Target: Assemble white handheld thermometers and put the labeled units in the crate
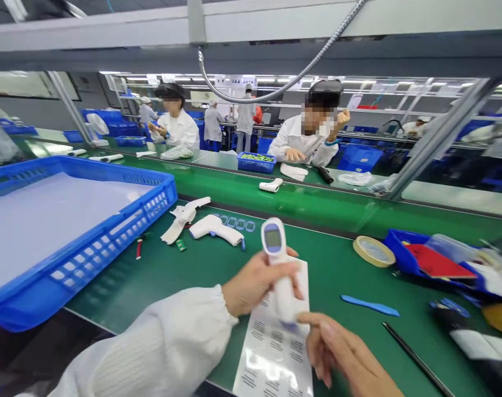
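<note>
A white infrared thermometer (pixel 284 292) with a grey display in a lavender surround is upright in my left hand (pixel 254 281), whose fingers close round its handle. The index finger of my right hand (pixel 337 344) reaches out to the lower end of that handle, and the other fingers bend loosely downward. No object shows in the right hand. Beneath both hands lies a white sheet of printed labels (pixel 271 358), its upper part partly covered. Farther back, another thermometer body (pixel 217 230) lies on its side, beside opened white shell parts (pixel 184 218).
A large blue crate (pixel 122 231) stands at the left. On the green bench (pixel 160 292) are a small circuit board (pixel 181 245), a tape roll (pixel 373 251), a blue pry tool (pixel 370 305) and a black rod (pixel 416 358). A blue bin (pixel 399 248) sits right. Co-workers sit opposite.
</note>
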Available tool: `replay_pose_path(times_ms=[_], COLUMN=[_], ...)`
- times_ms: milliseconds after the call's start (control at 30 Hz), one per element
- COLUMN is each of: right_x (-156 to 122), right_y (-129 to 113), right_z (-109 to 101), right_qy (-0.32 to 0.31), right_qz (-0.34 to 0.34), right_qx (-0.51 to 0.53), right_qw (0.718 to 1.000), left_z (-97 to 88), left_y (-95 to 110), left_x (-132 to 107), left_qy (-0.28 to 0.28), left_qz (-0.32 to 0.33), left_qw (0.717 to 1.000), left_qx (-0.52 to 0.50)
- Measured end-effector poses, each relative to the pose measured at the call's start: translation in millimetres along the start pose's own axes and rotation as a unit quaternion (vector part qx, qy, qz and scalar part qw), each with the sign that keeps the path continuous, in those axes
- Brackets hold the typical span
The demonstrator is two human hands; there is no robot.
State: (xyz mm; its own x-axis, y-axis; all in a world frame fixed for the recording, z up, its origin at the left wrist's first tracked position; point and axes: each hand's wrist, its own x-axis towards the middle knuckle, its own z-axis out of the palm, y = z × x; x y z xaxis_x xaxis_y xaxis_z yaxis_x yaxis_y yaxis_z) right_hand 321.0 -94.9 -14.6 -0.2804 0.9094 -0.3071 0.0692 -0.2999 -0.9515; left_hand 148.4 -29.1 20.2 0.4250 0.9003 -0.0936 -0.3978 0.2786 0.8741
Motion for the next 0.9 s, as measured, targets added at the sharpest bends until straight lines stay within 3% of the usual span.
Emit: replay_pose_path(times_ms=[67,133,300,533,733,800,900], right_x=[2.4,6.2,33.8,66.2,74.6,79.7,88.1], right_y=[-7.2,-12.9,-25.1,-22.2,-25.2,-30.2,-33.6], right_z=[-8.0,-17.5,-20.3,3.1,-24.2,-28.7,-19.4], right_qy=[0.064,0.108,0.094,0.019,-0.075,-0.064,0.003], right_qz=[-0.066,-0.119,-0.158,-0.162,-0.181,-0.187,-0.188], right_qx=[-0.143,-0.269,-0.472,-0.551,-0.577,-0.582,-0.583], right_qw=[0.985,0.95,0.862,0.819,0.793,0.789,0.79], left_z=[-12.4,-25.3,-42.8,-51.0,-50.9,-50.7,-50.8], left_y=[12.5,18.9,10.2,2.7,0.0,-2.3,-4.2], left_x=[6.1,14.5,35.5,46.2,44.7,45.0,45.3], left_qy=[0.018,0.021,0.049,0.117,0.118,0.117,0.12], left_qz=[0.004,-0.018,-0.09,-0.109,-0.116,-0.116,-0.114], left_qw=[1.0,0.998,0.988,0.979,0.982,0.982,0.983], left_qx=[0.023,0.051,0.114,0.124,0.096,0.089,0.084])
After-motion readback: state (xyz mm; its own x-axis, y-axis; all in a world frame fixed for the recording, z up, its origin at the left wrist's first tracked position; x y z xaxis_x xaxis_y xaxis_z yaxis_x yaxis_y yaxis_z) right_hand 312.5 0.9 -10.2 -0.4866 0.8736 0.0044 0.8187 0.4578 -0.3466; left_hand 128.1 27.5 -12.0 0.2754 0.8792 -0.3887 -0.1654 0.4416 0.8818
